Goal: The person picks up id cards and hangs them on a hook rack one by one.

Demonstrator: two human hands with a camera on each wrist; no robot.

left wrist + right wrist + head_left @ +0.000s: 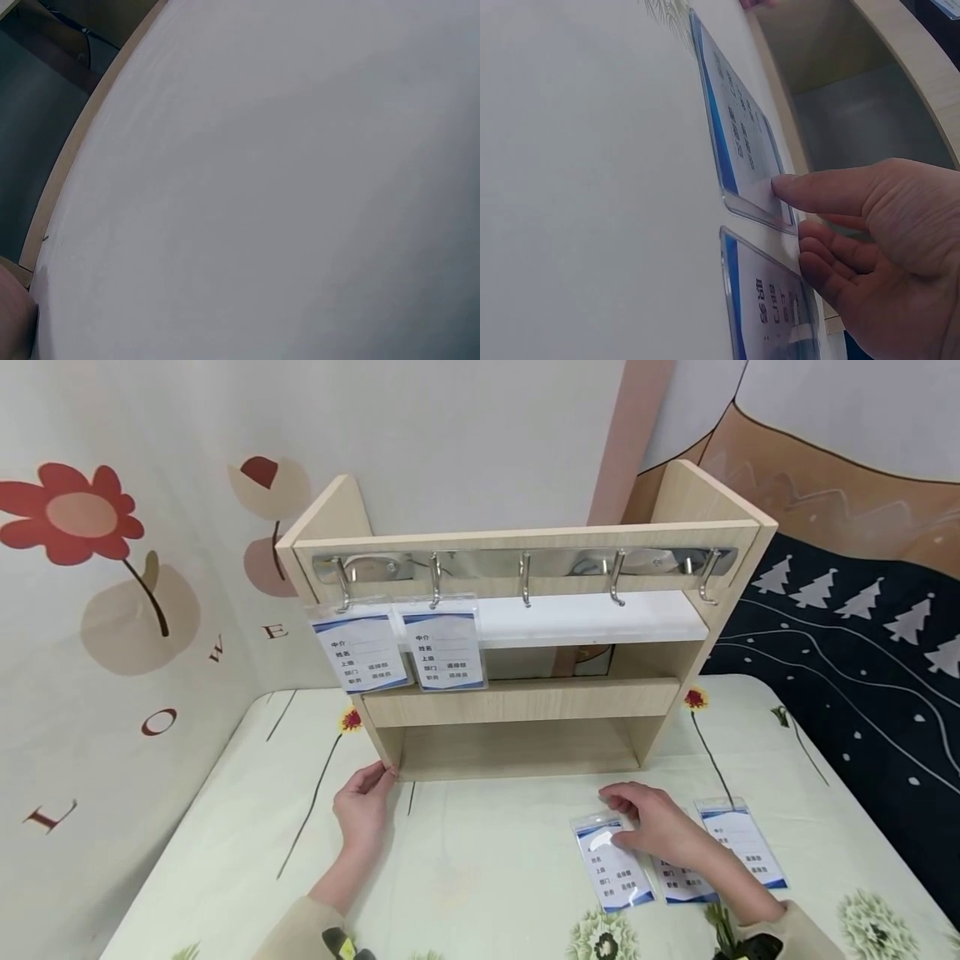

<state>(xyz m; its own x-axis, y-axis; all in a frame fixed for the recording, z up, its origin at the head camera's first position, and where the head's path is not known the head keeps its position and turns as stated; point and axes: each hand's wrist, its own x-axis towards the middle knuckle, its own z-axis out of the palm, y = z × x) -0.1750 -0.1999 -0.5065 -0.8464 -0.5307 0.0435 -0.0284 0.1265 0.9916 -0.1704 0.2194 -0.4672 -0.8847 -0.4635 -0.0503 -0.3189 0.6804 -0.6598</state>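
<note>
My left hand, grip unclear, likely steadies the rack's left corner; my right hand, unclenched, touches a near-right badge.

The head view is bright; wrist views look dimmer, perhaps soft.

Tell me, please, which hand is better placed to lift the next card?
Probably the right hand: its thumb is at the leftmost card on the table. The left hand is at the base of the shelf, away from that card.
</note>
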